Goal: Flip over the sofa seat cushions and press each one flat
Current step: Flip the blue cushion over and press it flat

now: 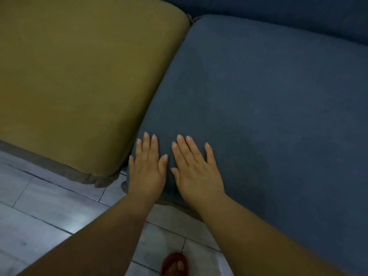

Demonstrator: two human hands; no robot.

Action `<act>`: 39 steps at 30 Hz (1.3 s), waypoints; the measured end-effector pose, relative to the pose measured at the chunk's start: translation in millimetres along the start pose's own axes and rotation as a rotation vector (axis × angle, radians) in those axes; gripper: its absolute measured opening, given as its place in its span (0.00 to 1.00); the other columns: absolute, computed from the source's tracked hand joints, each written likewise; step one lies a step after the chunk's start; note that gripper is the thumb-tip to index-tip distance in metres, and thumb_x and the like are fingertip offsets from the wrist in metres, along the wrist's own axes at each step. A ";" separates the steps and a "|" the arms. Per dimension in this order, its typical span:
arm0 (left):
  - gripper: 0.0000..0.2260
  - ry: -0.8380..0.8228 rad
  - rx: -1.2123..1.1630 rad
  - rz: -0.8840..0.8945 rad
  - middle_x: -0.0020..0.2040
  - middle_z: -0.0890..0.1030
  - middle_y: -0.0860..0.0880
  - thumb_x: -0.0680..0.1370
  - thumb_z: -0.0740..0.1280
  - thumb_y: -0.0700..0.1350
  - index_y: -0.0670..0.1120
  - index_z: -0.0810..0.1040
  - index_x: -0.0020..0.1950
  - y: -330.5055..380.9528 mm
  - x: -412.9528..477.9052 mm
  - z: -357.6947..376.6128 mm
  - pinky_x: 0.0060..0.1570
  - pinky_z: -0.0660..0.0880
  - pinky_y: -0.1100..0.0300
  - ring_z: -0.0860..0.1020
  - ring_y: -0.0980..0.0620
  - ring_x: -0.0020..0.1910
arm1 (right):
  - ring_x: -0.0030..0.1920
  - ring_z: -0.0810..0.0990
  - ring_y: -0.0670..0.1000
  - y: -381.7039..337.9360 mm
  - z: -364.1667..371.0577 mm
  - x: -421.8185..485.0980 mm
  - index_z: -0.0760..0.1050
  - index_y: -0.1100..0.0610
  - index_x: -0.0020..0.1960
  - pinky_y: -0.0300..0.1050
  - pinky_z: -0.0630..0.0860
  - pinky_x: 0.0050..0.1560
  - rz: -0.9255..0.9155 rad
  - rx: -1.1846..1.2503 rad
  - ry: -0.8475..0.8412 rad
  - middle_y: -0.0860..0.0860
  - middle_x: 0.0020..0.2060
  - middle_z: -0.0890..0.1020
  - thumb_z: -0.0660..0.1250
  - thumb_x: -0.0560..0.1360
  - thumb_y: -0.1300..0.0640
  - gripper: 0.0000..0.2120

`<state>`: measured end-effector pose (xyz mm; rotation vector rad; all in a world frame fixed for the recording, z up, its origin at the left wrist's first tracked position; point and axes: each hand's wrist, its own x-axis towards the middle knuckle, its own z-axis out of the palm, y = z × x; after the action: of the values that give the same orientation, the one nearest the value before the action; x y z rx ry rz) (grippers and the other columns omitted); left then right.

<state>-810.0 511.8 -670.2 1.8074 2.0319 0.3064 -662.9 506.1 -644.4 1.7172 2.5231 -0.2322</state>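
A dark blue seat cushion (258, 100) fills the right half of the view, lying flat on the sofa. An olive-yellow seat cushion (79, 76) lies beside it on the left, the two touching along a narrow seam. My left hand (147, 168) rests palm down with straight fingers on the blue cushion's front left corner. My right hand (196, 172) lies flat just to its right on the same corner, fingers spread and straight. Neither hand holds anything.
The blue backrest (298, 12) runs along the top right. A grey fabric base edge (59, 166) shows under the yellow cushion. Pale grey floor tiles (39, 212) lie in front. My foot in a red slipper (175, 264) stands close to the sofa.
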 end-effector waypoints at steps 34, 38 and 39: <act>0.26 0.015 0.146 0.683 0.79 0.43 0.51 0.82 0.44 0.53 0.48 0.48 0.79 223.0 -73.2 51.2 0.74 0.38 0.47 0.42 0.52 0.78 | 0.78 0.51 0.51 164.1 -23.7 -165.5 0.54 0.57 0.78 0.60 0.43 0.74 0.527 0.110 0.528 0.51 0.78 0.52 0.49 0.81 0.49 0.27; 0.27 -0.086 0.296 0.704 0.79 0.50 0.49 0.81 0.43 0.55 0.46 0.56 0.78 244.2 -93.3 87.6 0.74 0.47 0.42 0.48 0.50 0.78 | 0.77 0.53 0.49 195.4 8.5 -200.0 0.59 0.55 0.78 0.56 0.45 0.74 0.580 0.066 0.272 0.50 0.78 0.56 0.45 0.80 0.46 0.28; 0.28 -0.095 0.314 0.709 0.79 0.52 0.49 0.81 0.42 0.55 0.46 0.57 0.78 248.9 -95.4 95.0 0.74 0.48 0.42 0.49 0.51 0.78 | 0.76 0.57 0.50 201.2 15.6 -206.1 0.62 0.54 0.76 0.56 0.47 0.73 0.566 0.061 0.231 0.50 0.77 0.60 0.45 0.80 0.46 0.28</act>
<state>-537.6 442.8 -636.4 2.6435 1.3632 0.0881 -400.2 386.9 -644.6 2.5121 2.0500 -0.0724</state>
